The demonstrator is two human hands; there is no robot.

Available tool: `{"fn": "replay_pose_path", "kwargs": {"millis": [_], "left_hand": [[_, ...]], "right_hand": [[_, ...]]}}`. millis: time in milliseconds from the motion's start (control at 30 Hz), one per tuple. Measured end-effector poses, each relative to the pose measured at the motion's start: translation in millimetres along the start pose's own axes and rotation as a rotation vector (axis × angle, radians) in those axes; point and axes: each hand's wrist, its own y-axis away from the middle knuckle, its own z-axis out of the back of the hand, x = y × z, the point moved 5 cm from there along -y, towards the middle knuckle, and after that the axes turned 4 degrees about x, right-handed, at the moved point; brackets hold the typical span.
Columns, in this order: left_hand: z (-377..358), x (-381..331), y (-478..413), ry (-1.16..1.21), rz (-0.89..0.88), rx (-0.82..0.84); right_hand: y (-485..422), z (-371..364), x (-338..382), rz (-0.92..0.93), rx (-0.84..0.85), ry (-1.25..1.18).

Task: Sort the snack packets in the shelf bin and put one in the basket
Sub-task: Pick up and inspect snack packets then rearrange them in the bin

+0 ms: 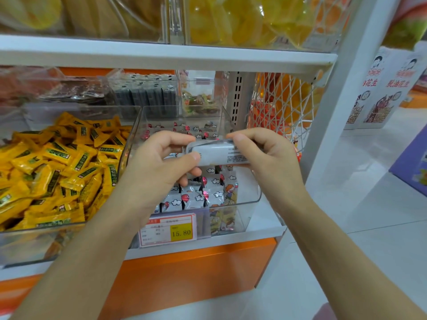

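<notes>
A white snack packet with small black print is held level above the clear shelf bin. My left hand pinches its left end between thumb and fingers. My right hand grips its right end. Below them the bin holds several white packets with red and cloud prints, standing in rows. No basket shows in this view.
A clear bin of yellow packets sits to the left. A price tag reading 15.80 hangs on the bin's front. White wire netting closes the shelf's right end. Tubs of yellow and orange sweets fill the shelf above. Tiled floor lies to the right.
</notes>
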Motion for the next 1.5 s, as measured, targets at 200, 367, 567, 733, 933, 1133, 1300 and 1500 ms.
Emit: {"fn": "replay_pose_path", "kwargs": {"millis": [200,367,567,733,933,1133,1300,1500], "left_hand": [[-2.3,0.4,1.8,0.0,-0.003,0.014],[1.2,-3.4,2.0,-0.012,-0.024,-0.026],[4.1,-7.6,3.3,-0.162,-0.071,-0.109],[5.7,-7.6,3.4,-0.149,-0.052,-0.119],[10.8,1.3,1.4,-0.023,0.055,-0.183],[-9.6,7.5,-3.7,0.096,0.123,-0.137],[-29.2,7.3,-10.1,-0.366,0.007,-0.085],[-56.3,17.8,-6.9,-1.138,-0.19,0.081]], "right_hand": [[1.4,-1.3,3.0,0.038,-0.034,0.056],[3.0,-4.6,6.5,0.064,0.005,0.024],[4.0,-8.7,8.0,0.081,0.028,0.032],[4.0,-9.9,7.5,0.08,0.045,0.007],[0.2,-10.0,1.2,-0.002,0.305,-0.206],[-4.0,7.6,4.6,0.058,0.268,-0.156],[-6.3,31.6,-2.2,0.052,-0.043,0.029],[-7.2,43.9,-5.0,0.04,-0.125,0.136]]}}
